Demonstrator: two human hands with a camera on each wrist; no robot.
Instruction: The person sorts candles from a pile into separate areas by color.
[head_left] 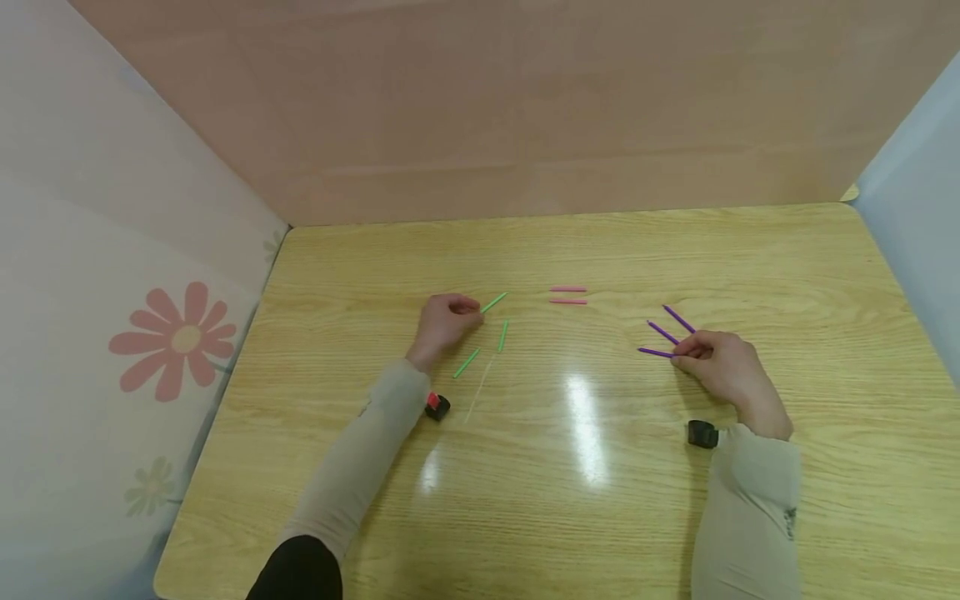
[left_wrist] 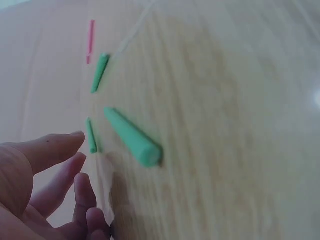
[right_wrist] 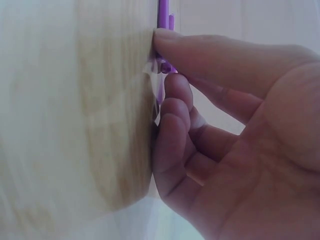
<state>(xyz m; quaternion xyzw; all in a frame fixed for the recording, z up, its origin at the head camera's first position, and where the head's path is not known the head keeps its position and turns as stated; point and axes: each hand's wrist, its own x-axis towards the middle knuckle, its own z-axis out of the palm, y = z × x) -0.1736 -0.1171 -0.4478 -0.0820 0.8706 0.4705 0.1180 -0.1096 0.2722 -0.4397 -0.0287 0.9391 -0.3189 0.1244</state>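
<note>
Three green sticks lie apart at centre left, one of them a green stick (head_left: 466, 363) near the left wrist. My left hand (head_left: 447, 323) is at the end of the farthest green stick (head_left: 494, 302). In the left wrist view a gap shows between thumb and forefinger, and that stick (left_wrist: 91, 136) lies just beyond them. On the right, three purple sticks fan out on the table. My right hand (head_left: 722, 362) pinches the near end of the lowest purple stick (head_left: 655, 352). The thumb partly hides the purple sticks (right_wrist: 163, 14) in the right wrist view.
Two pink sticks (head_left: 567, 302) lie parallel between the hands, farther back. The wooden table (head_left: 525, 517) meets a brown panel (head_left: 525, 117) behind and a flowered sheet (head_left: 67, 275) at left. Glare marks the tabletop's middle.
</note>
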